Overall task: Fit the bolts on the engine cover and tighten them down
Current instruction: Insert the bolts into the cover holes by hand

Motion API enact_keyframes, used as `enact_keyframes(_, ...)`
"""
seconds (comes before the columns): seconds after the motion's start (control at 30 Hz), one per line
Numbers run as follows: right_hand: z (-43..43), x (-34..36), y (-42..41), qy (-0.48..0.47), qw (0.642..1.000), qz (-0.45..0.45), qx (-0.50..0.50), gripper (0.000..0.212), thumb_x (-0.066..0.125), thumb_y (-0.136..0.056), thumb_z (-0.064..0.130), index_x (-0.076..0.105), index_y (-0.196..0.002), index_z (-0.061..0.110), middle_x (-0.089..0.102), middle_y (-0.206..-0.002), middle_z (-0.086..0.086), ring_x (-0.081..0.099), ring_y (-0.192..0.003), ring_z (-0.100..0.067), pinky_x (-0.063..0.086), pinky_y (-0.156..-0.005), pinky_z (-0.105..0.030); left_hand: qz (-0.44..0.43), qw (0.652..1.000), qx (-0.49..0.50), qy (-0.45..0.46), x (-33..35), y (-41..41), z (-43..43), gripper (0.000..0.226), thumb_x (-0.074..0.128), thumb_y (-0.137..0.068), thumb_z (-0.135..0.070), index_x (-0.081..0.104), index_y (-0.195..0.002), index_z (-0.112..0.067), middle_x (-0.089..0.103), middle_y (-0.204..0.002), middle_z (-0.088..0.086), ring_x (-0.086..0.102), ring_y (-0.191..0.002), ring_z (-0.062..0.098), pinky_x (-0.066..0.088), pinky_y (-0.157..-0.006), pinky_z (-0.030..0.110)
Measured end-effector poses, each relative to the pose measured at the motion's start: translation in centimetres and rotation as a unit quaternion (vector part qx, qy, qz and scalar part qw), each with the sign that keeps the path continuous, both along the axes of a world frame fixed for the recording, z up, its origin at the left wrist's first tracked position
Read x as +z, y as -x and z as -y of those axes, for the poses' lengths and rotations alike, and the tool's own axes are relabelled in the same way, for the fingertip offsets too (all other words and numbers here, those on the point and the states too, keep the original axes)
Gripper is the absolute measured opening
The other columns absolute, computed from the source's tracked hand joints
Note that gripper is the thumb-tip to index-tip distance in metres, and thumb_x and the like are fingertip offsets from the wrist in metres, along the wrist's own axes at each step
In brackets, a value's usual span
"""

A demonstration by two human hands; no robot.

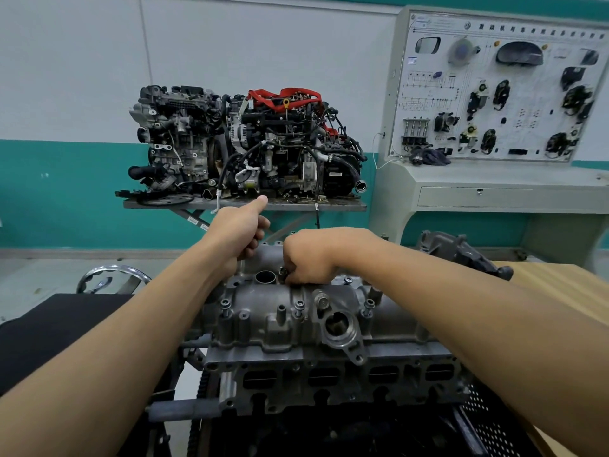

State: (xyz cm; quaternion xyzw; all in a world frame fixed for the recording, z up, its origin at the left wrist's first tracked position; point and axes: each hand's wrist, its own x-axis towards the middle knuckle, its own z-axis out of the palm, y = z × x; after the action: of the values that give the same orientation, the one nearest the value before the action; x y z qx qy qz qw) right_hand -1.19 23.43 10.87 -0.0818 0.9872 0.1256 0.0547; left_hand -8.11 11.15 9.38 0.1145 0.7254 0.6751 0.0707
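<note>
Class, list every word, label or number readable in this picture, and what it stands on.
Nothing is surely readable.
Row of characters heading the pale grey training board: too blurred.
White stickers on the grey metal engine stand: too small.
White label on the black engine housing: too small.

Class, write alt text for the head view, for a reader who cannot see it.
A person's right hand pinches a bolt at the far edge of a grey engine cover; the left hand, thumb raised, is at its left end. Other bolts stand in near holes; engines sit on a table behind.
</note>
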Motion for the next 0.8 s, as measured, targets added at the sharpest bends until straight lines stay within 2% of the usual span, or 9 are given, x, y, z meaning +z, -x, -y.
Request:
enact_keyframes(0.13,0.3,-0.6,0.0,-0.006,0.999,-0.031,-0.011,0.046,0.048,-0.101,0.043,0.049,-0.064,0.015,0.051,-0.066,-0.003,0.049,-0.059,-0.02,0.033,-0.05,-0.031,0.011,1.0,0.0,-0.012,0.2,-0.4,0.0,0.018,0.056,-0.095,-0.015,0.059,-0.077,-0.012,0.05,-0.06,0.002,0.037,-0.046,0.012,0.031,-0.043,0.021)
enact_keyframes(0.23,0.0,-0.3,-0.3,0.027,0.999,-0.033,-0.007,0.045,0.055,-0.096,0.041,0.048,-0.061,0.014,0.051,-0.061,-0.004,0.048,-0.057,-0.022,0.035,-0.051,-0.031,0.04,0.998,-0.006,-0.049,0.3,-0.5,0.4,0.016,0.045,-0.091,0.001,0.058,-0.086,-0.008,0.059,-0.066,0.007,0.043,-0.049,0.013,0.035,-0.039,0.019)
enact_keyframes(0.37,0.1,-0.2,-0.4,0.03,0.999,-0.011,-0.003,0.038,0.055,-0.096,0.033,0.049,-0.064,0.014,0.053,-0.065,-0.005,0.051,-0.066,-0.029,0.04,-0.059,-0.033,0.085,0.989,-0.034,-0.114,0.5,-0.3,1.0,0.03,0.03,-0.093,0.007,0.056,-0.106,-0.004,0.07,-0.085,0.016,0.062,-0.067,0.021,0.05,-0.051,0.024)
enact_keyframes(0.47,0.5,-0.3,-0.4,-0.003,1.0,-0.016,-0.017,0.044,0.048,-0.102,0.039,0.048,-0.064,0.015,0.051,-0.067,-0.003,0.052,-0.065,-0.024,0.042,-0.064,-0.033,0.131,0.971,-0.077,-0.186,0.8,-0.3,1.7,0.038,0.022,-0.098,0.007,0.05,-0.123,-0.002,0.068,-0.103,0.023,0.068,-0.088,0.03,0.059,-0.057,0.028)
enact_keyframes(0.53,0.8,0.4,-0.7,0.017,0.999,-0.037,-0.037,0.045,0.048,-0.1,0.045,0.045,-0.063,0.02,0.048,-0.067,0.001,0.051,-0.064,-0.02,0.044,-0.065,-0.033,0.154,0.956,-0.095,-0.232,1.0,-0.4,2.3,0.04,0.02,-0.101,0.005,0.047,-0.128,-0.002,0.067,-0.105,0.025,0.068,-0.091,0.033,0.062,-0.058,0.029)
enact_keyframes(0.6,1.3,1.8,-1.2,0.082,0.99,-0.117,-0.009,0.043,0.053,-0.094,0.05,0.048,-0.063,0.022,0.049,-0.067,0.002,0.053,-0.063,-0.02,0.045,-0.06,-0.031,0.162,0.944,-0.104,-0.267,1.3,-0.5,3.2,0.039,0.019,-0.104,0.001,0.045,-0.133,-0.003,0.067,-0.104,0.026,0.069,-0.088,0.035,0.063,-0.06,0.035)
enact_keyframes(0.67,2.5,3.1,-1.3,0.173,0.957,-0.226,0.046,0.031,0.061,-0.09,0.049,0.065,-0.078,0.02,0.06,-0.077,0.001,0.059,-0.072,-0.02,0.051,-0.063,-0.034,0.169,0.932,-0.116,-0.298,1.7,-0.7,4.0,0.037,0.02,-0.106,-0.002,0.045,-0.133,-0.003,0.068,-0.1,0.026,0.073,-0.08,0.033,0.064,-0.061,0.038)
enact_keyframes(0.73,4.0,3.5,-1.0,0.238,0.926,-0.28,0.083,0.024,0.068,-0.087,0.041,0.072,-0.099,0.021,0.065,-0.088,0.002,0.06,-0.082,-0.018,0.055,-0.073,-0.04,0.192,0.917,-0.128,-0.325,2.2,-1.3,4.6,0.034,0.021,-0.107,-0.005,0.05,-0.124,0.0,0.068,-0.089,0.022,0.072,-0.067,0.025,0.059,-0.063,0.025)
enact_keyframes(0.8,5.4,3.2,-0.6,0.23,0.932,-0.262,0.1,0.023,0.069,-0.088,0.035,0.072,-0.108,0.025,0.067,-0.094,0.0,0.062,-0.086,-0.021,0.055,-0.077,-0.041,0.212,0.91,-0.133,-0.33,2.7,-2.0,5.1,0.035,0.022,-0.106,-0.004,0.056,-0.097,0.004,0.063,-0.064,0.016,0.063,-0.047,0.018,0.049,-0.048,0.015)
